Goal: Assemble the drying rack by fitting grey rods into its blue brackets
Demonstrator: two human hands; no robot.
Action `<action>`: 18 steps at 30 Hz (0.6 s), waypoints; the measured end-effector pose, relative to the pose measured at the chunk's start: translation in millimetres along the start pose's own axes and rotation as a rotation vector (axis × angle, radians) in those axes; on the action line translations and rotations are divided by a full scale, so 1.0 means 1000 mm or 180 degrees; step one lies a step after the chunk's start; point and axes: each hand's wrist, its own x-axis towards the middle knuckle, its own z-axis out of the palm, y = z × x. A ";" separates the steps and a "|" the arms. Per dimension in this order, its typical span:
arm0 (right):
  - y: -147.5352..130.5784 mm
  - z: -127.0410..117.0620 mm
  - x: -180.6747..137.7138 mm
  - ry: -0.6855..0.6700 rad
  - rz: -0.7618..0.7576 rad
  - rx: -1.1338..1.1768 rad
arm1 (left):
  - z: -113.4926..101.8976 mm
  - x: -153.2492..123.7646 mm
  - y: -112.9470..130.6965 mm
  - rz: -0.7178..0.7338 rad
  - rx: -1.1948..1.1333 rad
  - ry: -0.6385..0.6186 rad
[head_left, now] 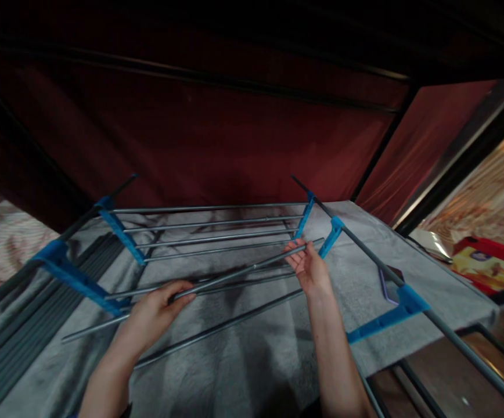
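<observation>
A long grey metal rod (226,277) lies slantwise between my hands, its right end higher in the picture. My left hand (158,310) is closed round it left of the middle, and its left end sticks out past my wrist. My right hand (312,268) has the rod near its right end, between thumb and partly spread fingers. Around them is a rack frame with blue plastic brackets: a left bracket (80,276), a small right bracket (333,235) and a nearer right bracket (391,316). Several crossbars (217,237) join the brackets at the back.
A bundle of grey rods (25,337) lies at left on the grey cloth (234,371). A phone (389,284) rests behind the right side rail (369,252). Beyond the cloth at right is a red and yellow package (491,264). A dark red panel (234,145) stands behind.
</observation>
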 end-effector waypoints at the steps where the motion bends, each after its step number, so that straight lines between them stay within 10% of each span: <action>1: 0.003 0.001 0.000 -0.0031 0.0059 -0.0018 | 0.000 -0.001 0.003 -0.0040 0.0093 0.0005; 18: 0.051 0.037 -0.025 -0.0562 0.0412 -0.0323 | 0.000 -0.011 0.028 -0.0168 0.0915 -0.0015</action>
